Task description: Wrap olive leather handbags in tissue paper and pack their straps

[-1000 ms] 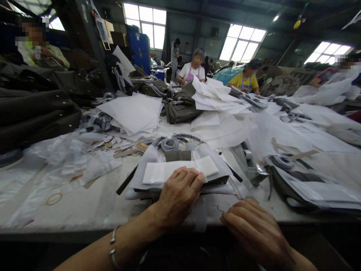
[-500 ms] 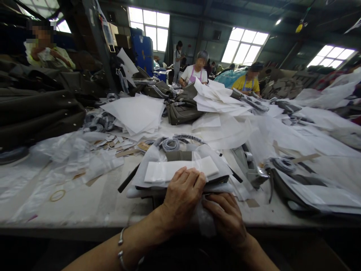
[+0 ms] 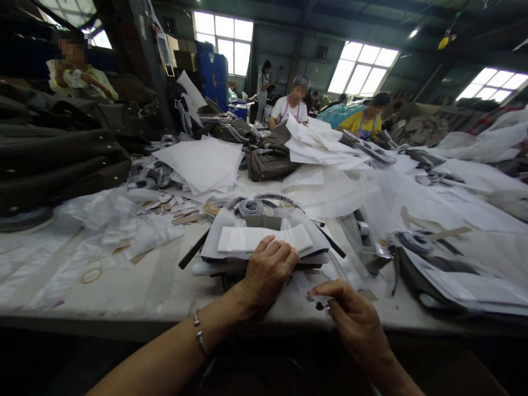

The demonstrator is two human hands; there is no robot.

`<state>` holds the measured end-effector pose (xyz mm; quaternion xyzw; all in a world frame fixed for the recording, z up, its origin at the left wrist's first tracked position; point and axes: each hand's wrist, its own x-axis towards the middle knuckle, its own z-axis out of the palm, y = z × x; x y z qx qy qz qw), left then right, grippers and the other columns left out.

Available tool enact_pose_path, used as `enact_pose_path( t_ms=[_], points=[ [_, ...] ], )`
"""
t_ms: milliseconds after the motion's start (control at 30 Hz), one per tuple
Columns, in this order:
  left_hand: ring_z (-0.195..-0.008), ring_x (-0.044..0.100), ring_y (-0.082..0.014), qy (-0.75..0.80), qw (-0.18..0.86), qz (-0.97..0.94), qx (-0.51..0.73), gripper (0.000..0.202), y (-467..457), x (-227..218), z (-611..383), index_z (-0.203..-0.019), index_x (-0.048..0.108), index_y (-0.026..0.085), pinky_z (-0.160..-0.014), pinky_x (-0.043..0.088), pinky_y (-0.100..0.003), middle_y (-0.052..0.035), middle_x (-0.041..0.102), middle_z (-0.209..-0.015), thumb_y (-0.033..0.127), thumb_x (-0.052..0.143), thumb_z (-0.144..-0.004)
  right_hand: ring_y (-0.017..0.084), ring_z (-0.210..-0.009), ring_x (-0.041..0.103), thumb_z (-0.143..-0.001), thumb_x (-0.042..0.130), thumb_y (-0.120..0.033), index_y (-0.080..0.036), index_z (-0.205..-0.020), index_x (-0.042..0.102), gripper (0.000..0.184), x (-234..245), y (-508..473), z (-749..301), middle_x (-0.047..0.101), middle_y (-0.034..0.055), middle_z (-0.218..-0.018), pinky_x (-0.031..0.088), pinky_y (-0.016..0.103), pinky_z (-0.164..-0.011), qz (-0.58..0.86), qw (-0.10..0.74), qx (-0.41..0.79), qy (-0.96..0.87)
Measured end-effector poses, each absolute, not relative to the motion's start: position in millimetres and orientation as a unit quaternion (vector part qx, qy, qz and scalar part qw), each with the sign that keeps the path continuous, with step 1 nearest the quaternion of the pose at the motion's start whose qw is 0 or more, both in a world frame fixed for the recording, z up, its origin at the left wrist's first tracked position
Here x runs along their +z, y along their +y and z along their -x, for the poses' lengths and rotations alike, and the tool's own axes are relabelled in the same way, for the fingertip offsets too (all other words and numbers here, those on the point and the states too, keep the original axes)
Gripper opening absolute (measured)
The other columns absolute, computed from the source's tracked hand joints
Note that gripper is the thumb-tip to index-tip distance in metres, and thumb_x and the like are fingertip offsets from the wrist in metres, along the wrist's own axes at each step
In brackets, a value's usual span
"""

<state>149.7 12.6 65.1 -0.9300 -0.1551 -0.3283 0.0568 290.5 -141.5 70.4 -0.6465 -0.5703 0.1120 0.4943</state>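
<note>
So the bag (image 3: 264, 221) is sitting flat on the table (image 3: 165, 300), right at the near edge in front of the person, with a white pad (image 3: 237, 240) lying on top and a coiled strap (image 3: 251, 207) at its far side. The left hand (image 3: 270, 272) has its fingers bent over the bag's near edge, touching the pad too; can't really tell if it's gripping or just pressing. There's a bracelet (image 3: 198, 333) on that wrist. The right hand (image 3: 355, 316) is just beside the bag, pinching a bit of clear film (image 3: 322, 300) between thumb and fingers. Another bag (image 3: 437, 275) lies off to the right, a rubber band (image 3: 91, 275) is on the left, and a stack of white paper (image 3: 202, 162) sits farther back. A co-worker in yellow (image 3: 363, 125) is across the table.
</note>
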Motion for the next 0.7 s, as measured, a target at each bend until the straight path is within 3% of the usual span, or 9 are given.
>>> enact_pose_path(
  t_ms=[333,500,700],
  points=[
    [-0.1,0.058,-0.0177,-0.11,0.048,0.943,-0.309,0.016,12,64,-144,-0.109,0.057,0.017,-0.105,0.041,-0.04,-0.0037,0.064,-0.098,0.017,0.049,-0.096,0.018,-0.072,0.071,-0.085,0.064,-0.026,-0.023,-0.085,0.07,0.006,92,-134,-287,0.073,0.001,-0.079,0.059,0.024,-0.066,0.656,0.494,0.114,-0.559],
    [-0.099,0.06,-0.0176,-0.127,0.004,0.937,-0.325,0.013,10,64,-143,-0.106,0.058,0.018,-0.104,0.043,-0.04,-0.0034,0.065,-0.096,0.018,0.049,-0.096,0.019,-0.083,0.072,-0.081,0.059,-0.014,-0.024,-0.099,0.072,0.024,106,-112,-285,0.074,0.0027,-0.09,0.06,0.029,-0.079,0.623,0.443,0.119,-0.634],
    [-0.102,0.064,-0.019,-0.148,-0.083,0.922,-0.347,0.026,8,61,-142,-0.118,0.054,0.016,-0.105,0.045,-0.041,-0.0072,0.068,-0.104,0.014,0.046,-0.094,0.016,-0.076,0.072,-0.079,0.058,-0.008,-0.023,-0.084,0.073,0.022,130,-88,-288,0.074,0.0004,-0.081,0.059,0.025,-0.073,0.597,0.401,0.113,-0.685]
  ],
)
